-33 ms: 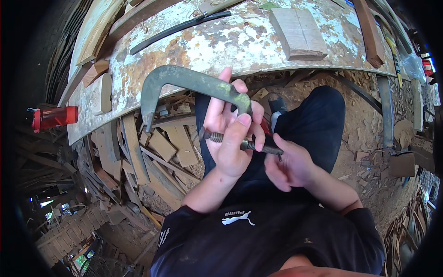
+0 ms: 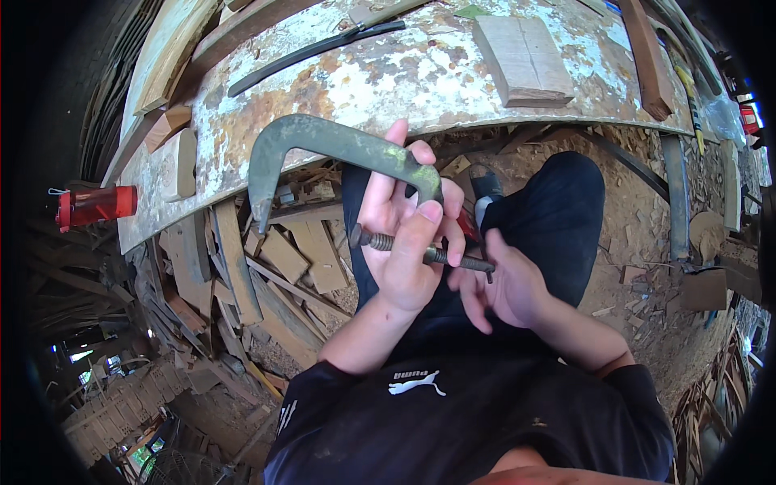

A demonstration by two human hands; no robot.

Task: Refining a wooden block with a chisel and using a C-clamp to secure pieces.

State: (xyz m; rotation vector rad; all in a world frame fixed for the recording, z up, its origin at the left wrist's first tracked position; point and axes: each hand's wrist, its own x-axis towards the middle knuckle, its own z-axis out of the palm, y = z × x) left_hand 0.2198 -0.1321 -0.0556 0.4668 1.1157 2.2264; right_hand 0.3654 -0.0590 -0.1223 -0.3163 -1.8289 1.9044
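Observation:
My left hand (image 2: 404, 267) is closed on a dark, curved metal C-clamp (image 2: 323, 139) with yellowish marks, its thumb over the lower end of the frame. A threaded screw (image 2: 380, 241) with a small crossbar at its right end lies across that palm and between the fingers. My right hand (image 2: 513, 287) is beside the crossbar end, fingers apart and loosely curved, holding nothing visible; whether its thumb touches the screw I cannot tell.
A paint-spattered bench (image 2: 307, 97) spans the top, bearing a wooden block (image 2: 524, 61), a dark bar (image 2: 283, 65) and several timber pieces. A red cylindrical object (image 2: 93, 208) is at the left edge. Offcuts (image 2: 287, 255) lie beneath, around my legs.
My right hand's thumb has lifted slightly and its fingers have shifted up and left, toward the screw. My left hand and the clamp are almost still.

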